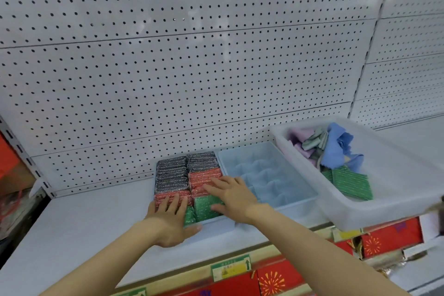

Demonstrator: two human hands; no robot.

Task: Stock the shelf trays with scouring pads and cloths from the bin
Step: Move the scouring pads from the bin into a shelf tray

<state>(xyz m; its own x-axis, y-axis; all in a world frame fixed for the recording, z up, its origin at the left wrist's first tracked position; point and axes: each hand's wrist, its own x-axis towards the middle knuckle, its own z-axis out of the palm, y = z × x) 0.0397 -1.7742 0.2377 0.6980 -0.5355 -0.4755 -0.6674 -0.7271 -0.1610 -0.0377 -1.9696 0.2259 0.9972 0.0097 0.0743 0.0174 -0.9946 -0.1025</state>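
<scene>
A tray [217, 223] on the white shelf holds two rows of scouring pads: black pads [171, 172] at the back, red pads [204, 176] in the middle, green pads [204, 206] at the front. My left hand [169, 217] lies flat on the left row's front pads, thumb on the tray's front rim. My right hand [230, 196] presses flat on the right row, fingers over red and green pads. To the right stands an empty blue divided tray [266, 175]. A white bin [396, 190] further right holds green pads [349, 184] and blue cloths [336, 146].
White pegboard [192, 67] backs the shelf [84, 228]. The bin overhangs the shelf's front edge at the right. Red boxes [389, 239] with firework prints sit on the level below. Price labels [230, 269] run along the shelf's front strip.
</scene>
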